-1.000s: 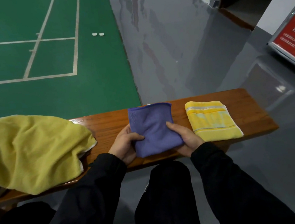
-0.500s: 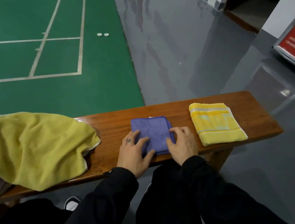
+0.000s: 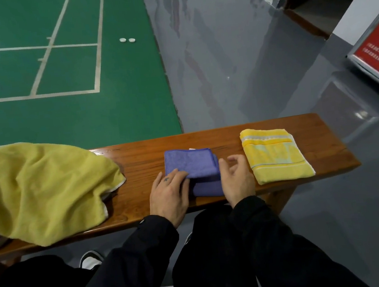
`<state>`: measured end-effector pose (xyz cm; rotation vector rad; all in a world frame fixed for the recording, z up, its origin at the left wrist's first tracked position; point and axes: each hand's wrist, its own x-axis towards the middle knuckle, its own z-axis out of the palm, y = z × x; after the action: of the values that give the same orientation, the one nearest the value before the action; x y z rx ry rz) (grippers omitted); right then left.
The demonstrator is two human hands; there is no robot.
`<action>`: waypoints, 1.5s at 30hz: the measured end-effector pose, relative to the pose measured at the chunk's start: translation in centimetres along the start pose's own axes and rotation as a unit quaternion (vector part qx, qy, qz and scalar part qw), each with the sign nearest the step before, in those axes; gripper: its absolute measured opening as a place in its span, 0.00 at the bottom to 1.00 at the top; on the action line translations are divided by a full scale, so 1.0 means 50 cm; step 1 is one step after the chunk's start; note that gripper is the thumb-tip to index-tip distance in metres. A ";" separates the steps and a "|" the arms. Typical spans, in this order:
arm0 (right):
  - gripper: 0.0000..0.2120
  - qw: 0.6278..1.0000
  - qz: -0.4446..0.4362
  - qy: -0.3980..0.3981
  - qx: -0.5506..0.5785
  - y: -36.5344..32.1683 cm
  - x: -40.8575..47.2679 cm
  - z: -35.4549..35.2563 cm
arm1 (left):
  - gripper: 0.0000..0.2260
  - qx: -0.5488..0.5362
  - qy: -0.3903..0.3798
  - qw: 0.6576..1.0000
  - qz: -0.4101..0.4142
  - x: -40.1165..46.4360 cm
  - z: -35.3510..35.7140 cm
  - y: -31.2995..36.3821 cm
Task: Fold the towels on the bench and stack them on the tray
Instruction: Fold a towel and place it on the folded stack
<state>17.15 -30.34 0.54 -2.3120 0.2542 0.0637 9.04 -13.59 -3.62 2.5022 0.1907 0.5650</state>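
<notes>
At the middle of the wooden surface [image 3: 230,138] lies the purple towel [image 3: 189,164], folded into a small thick rectangle with its layered edges showing along the near side. The left hand [image 3: 169,192] rests at its seven o'clock corner, fingers fairly straight and laid over the near-left edge, probably to pin the fold flat so the layers do not spring open. The right hand [image 3: 236,180] hovers just beside the towel's four o'clock side, fingers loosely curled and spread, holding nothing; whether a fingertip touches the cloth I cannot tell. It looks placed to square or press the right edge, or to help lift the bundle.

At three o'clock from the purple towel, apart from it, sits the yellow striped towel [image 3: 275,155], already folded flat, likely set aside as finished work. At nine o'clock, well apart, a large yellow-green towel [image 3: 40,188] lies heaped and unfolded, draping over the surface's near edge, with a bit of another cloth peeking from under it at the far left. That pile appears to be what remains to fold.

No tray shows in this view, so stacking seems not yet done. Beyond the surface, at twelve o'clock, are a green court floor [image 3: 62,115] and a grey floor [image 3: 234,67].
</notes>
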 end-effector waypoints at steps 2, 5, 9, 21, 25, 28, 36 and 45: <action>0.18 0.993 0.065 -0.022 0.097 -0.006 0.005 -0.001 | 0.12 -0.025 0.029 0.999 -0.001 0.005 0.003 0.005; 0.17 0.926 0.180 -0.196 0.267 -0.021 0.013 0.001 | 0.11 -0.008 0.051 0.996 0.069 0.010 0.007 0.006; 0.29 0.865 0.234 -0.184 0.403 -0.020 0.033 0.017 | 0.11 0.034 0.040 0.976 0.209 0.000 0.019 -0.007; 0.21 0.851 0.149 -0.179 0.471 -0.021 0.012 0.030 | 0.38 0.013 -0.090 0.996 -0.024 -0.027 0.046 0.009; 0.20 0.855 0.121 -0.199 0.464 -0.014 0.014 0.028 | 0.42 0.022 -0.075 0.994 -0.071 -0.014 0.045 0.017; 0.19 0.852 0.091 -0.196 0.478 -0.014 0.012 0.029 | 0.44 0.049 -0.065 0.990 -0.118 0.002 0.037 0.022; 0.32 0.988 0.083 -0.084 0.102 -0.010 0.044 0.012 | 0.35 0.114 -0.097 0.987 -0.051 -0.010 0.030 -0.007; 0.32 0.995 0.017 -0.044 0.092 0.016 -0.011 0.023 | 0.37 0.128 -0.105 0.984 -0.060 -0.009 0.034 -0.004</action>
<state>16.47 -29.96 -0.74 -2.1161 0.2443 0.1534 9.36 -14.37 -5.19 2.7535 0.3505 0.2363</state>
